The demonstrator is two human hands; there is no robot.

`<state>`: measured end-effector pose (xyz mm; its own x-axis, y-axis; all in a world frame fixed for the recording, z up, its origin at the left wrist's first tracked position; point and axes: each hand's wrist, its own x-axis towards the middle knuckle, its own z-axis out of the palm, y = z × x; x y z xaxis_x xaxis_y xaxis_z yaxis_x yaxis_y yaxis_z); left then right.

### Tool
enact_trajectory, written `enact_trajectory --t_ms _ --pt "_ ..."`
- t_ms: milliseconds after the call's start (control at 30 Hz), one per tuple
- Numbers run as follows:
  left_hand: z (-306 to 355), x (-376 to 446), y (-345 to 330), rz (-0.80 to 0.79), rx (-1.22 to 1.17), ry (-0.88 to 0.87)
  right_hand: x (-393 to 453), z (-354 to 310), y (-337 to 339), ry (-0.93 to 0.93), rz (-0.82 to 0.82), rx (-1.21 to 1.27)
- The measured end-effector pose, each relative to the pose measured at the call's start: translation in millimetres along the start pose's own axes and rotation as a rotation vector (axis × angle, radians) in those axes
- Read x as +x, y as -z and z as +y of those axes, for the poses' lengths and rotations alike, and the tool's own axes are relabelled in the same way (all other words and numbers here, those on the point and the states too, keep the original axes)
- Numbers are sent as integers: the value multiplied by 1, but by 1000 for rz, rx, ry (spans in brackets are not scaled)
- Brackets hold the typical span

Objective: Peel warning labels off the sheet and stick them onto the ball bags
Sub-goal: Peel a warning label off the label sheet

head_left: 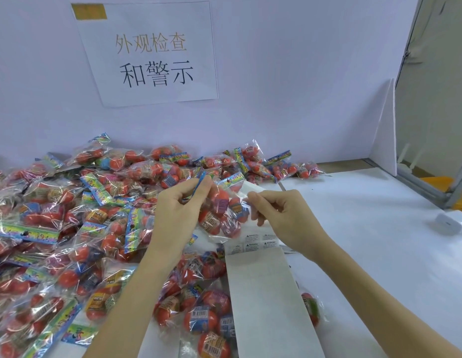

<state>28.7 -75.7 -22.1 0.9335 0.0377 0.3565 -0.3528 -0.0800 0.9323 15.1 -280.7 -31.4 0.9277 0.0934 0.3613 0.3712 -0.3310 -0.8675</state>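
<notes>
A ball bag is held above the pile of bags, its header card pinched by the left hand. The bag's right side is pinched by the curled fingers of the right hand. The label sheet lies on the table beneath both forearms, with warning labels left near its middle.

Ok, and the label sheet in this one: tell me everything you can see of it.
The label sheet is a long, pale grey strip of backing paper, running from the bottom edge of the frame up toward the hands. Most of it is bare; two short rows of small white warning labels remain near its upper part. It lies over ball bags on the white table. Its far end curls up behind the held bag, by the right hand.
</notes>
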Motion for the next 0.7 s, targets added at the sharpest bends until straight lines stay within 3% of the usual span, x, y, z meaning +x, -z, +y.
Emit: enact_trajectory --t_ms 200,267,400,600,700 --pt "-3 0 -5 145 -33 44 -2 -4 -4 9 23 52" --pt "-6 0 -6 207 -19 -16 -4 -8 -5 -26 -75 131" --pt "-7 -5 -12 249 65 -96 -10 -10 -11 -15 -251 16" --pt "-6 -6 -12 177 277 -230 -6 -8 -9 -41 -108 164" --pt "-3 -6 -10 155 270 -226 -6 -9 -7 -53 -135 176"
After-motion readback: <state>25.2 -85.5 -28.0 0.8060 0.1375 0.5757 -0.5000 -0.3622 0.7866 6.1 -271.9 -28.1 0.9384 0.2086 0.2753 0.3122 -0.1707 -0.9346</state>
